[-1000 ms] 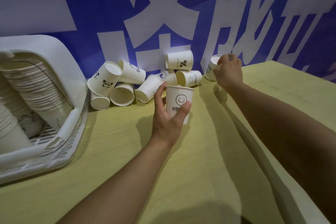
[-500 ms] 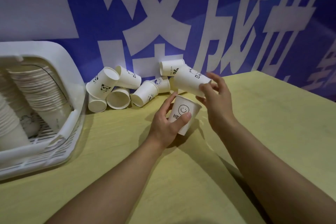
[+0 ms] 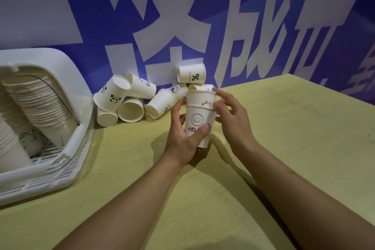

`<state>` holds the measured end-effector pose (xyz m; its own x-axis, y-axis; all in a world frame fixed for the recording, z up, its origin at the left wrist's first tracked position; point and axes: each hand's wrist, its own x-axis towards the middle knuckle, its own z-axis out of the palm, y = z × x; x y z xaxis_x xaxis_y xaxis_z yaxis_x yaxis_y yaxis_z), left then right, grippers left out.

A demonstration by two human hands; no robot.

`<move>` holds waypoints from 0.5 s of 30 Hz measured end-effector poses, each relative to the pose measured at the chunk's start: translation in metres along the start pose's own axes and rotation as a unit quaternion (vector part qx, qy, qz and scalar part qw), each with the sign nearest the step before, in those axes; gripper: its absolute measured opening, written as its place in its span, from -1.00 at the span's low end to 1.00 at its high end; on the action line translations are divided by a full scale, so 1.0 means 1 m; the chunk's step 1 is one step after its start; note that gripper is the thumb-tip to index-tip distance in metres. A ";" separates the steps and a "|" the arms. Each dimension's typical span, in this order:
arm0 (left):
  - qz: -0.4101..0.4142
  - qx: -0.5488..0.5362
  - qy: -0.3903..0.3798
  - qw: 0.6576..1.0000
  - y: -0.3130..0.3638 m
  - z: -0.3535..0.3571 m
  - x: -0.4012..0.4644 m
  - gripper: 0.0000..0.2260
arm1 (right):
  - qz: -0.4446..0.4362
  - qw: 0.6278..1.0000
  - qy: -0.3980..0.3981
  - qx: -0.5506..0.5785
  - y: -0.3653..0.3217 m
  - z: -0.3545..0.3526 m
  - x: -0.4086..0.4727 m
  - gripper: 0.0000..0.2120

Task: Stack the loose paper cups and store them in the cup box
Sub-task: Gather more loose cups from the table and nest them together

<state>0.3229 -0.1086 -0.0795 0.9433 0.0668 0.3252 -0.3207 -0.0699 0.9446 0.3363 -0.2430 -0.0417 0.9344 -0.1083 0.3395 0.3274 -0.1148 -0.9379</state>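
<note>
Left hand (image 3: pixel 183 136) grips the smiley cup (image 3: pixel 197 126) from its 9 o'clock side, thumb across the lower print and fingers curled round the far side. Right hand (image 3: pixel 233 122) is at the cup's 3 o'clock, fingers half curled; its fingertips (image 3: pixel 218 92) touch the rims of the cups nested (image 3: pixel 200 97) in the smiley cup. At least two nested rims show above the smiley cup's own rim. Whether the right hand truly pinches the nested cups cannot be told. The stack stands roughly upright, held above the table (image 3: pixel 284 138), near frame centre.

Loose cups (image 3: pixel 129 99) lie in a heap at 10 o'clock from the hands, against the blue wall (image 3: pixel 60 6); most are on their sides. A percent-sign cup (image 3: pixel 191 76) lies on its side at 12 o'clock, just beyond the stack. The cup box (image 3: pixel 79 138), a white slatted basket, sits at 9 o'clock, well apart from the hands, and holds long rows of stacked cups (image 3: pixel 36 105).
</note>
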 end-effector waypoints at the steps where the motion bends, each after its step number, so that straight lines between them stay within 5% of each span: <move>1: 0.000 -0.010 0.018 1.000 0.000 0.000 0.001 -0.22 | -0.012 1.000 -0.004 -0.013 0.001 0.000 -0.001 -0.73; 10: -0.004 -0.060 0.152 0.987 -0.001 0.000 0.006 -0.34 | -0.069 0.980 -0.019 -0.185 0.017 0.018 0.025 -0.65; 15: -0.038 -0.131 0.207 0.969 0.000 -0.003 0.011 -0.33 | -0.121 0.917 -0.051 -0.376 0.011 0.029 0.101 -0.56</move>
<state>0.3325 -0.1053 -0.0755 0.8675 0.4582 0.1935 -0.3137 0.2020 0.9278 0.4385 -0.2261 -0.0196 0.8677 0.0981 0.4872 0.3729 -0.7766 -0.5077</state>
